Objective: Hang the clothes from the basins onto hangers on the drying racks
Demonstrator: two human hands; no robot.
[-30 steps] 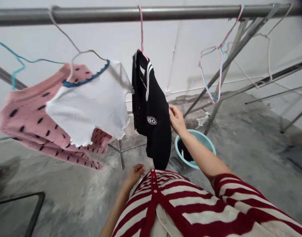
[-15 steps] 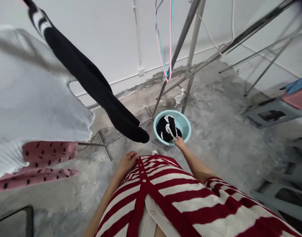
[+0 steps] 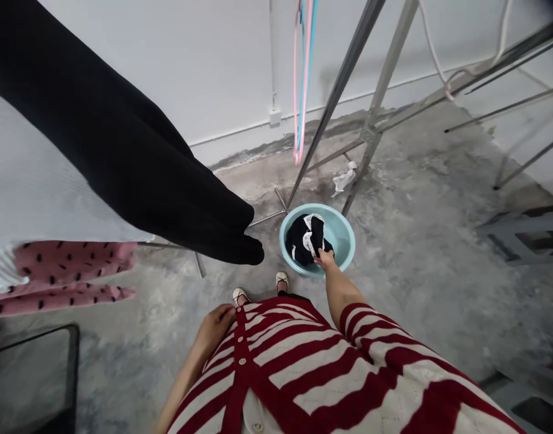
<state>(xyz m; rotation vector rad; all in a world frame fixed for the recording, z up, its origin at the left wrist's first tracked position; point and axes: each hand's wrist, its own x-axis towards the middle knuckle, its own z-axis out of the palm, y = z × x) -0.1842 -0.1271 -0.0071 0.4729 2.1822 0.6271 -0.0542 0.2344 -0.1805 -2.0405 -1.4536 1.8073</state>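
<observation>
My right hand (image 3: pixel 324 259) reaches down into a light-blue basin (image 3: pixel 348 244) on the floor, its fingers closed on a black garment with white trim (image 3: pixel 318 230). The garment lies bunched in the left part of the basin. At the hem of the red-and-white striped cardigan (image 3: pixel 276 343) that I wear is my left hand (image 3: pixel 217 325), with its fingers curled on the edge near the buttons. Long black socks (image 3: pixel 135 163) hang close in front of me on the left.
Behind the socks hang a white top (image 3: pixel 41 175) and pink spotted clothing (image 3: pixel 77 265). Pink and blue hangers (image 3: pixel 303 90) dangle by a metal rack (image 3: pixel 337 99). A white scrap (image 3: pixel 344 179) lies by its leg. Grey stools (image 3: pixel 524 238) stand on the right.
My view has shifted and the hanging black socks now fill more of it. My right hand has gone slightly further into the basin; my left hand stays at the cardigan hem.
</observation>
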